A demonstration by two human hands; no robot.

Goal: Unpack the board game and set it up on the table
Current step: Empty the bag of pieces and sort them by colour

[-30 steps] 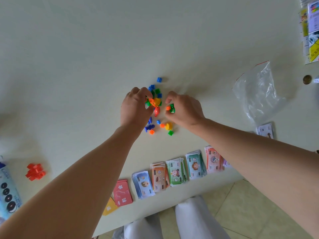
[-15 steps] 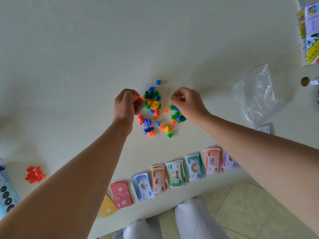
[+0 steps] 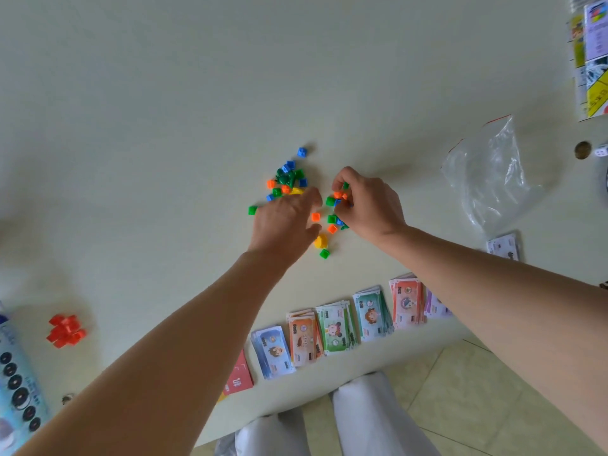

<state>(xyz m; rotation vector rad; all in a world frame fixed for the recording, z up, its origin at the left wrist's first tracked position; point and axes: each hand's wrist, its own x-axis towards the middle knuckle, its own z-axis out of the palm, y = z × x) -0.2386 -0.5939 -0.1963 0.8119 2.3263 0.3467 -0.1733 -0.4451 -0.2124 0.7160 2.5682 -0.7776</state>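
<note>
At frame centre: right hand point(image 3: 368, 207) pinches orange pieces point(image 3: 339, 194), left hand point(image 3: 284, 222) spread loose over the pile point(image 3: 289, 179). Better: one colour per pass, small pinches.

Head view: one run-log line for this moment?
step: sorting | left hand open over plastic pieces | right hand pinches orange pieces

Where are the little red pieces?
In the head view, the red pieces sit in a small heap at the far left of the table, beside the blue package, well away from the mixed coloured pile.
</note>
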